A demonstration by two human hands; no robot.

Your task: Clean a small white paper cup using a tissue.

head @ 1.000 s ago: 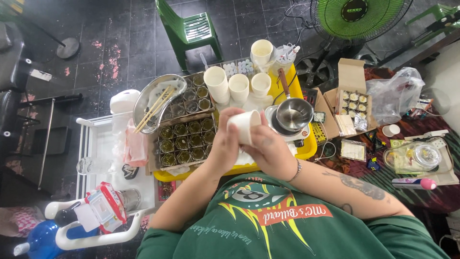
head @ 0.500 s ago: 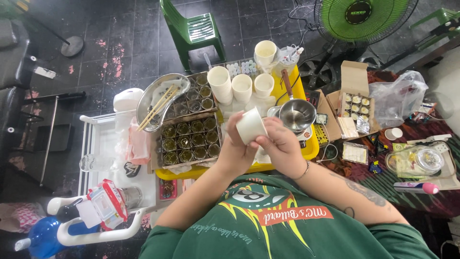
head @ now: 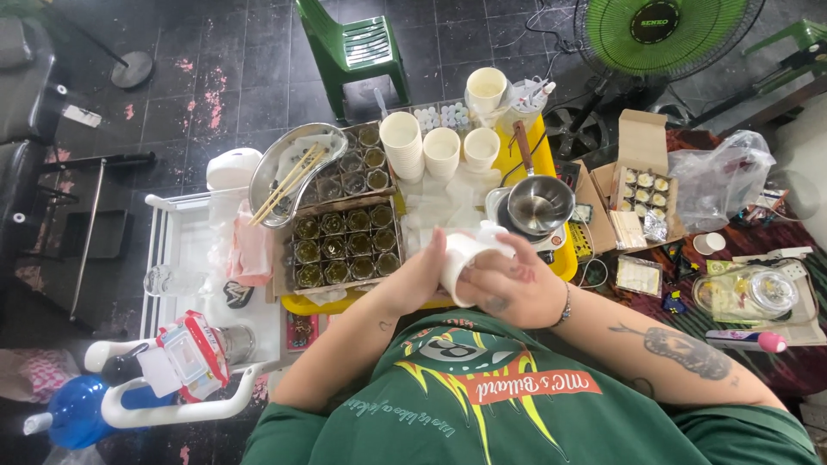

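Observation:
Both of my hands meet over the yellow tray (head: 564, 265) in front of my chest. My right hand (head: 517, 288) is wrapped around a white paper cup (head: 461, 258), tipped on its side. My left hand (head: 418, 275) reaches into or against the cup's open end; what its fingers hold is hidden. Just beyond the hands lies a cardboard box of small green-filled glass jars (head: 345, 245). A small steel pot (head: 538, 202) with a wooden handle sits on a scale to the right.
Stacks of white paper cups (head: 402, 142) stand at the tray's far side, next to a metal tray with chopsticks (head: 289, 176). A white cart (head: 185, 258) is left; an open box of filled jars (head: 642, 185), a plastic bag and clutter are right. A green chair and fan stand beyond.
My hands have brought the paper cup down and closer to my body, and tipped it more onto its side. The rest of the setup is unmoved.

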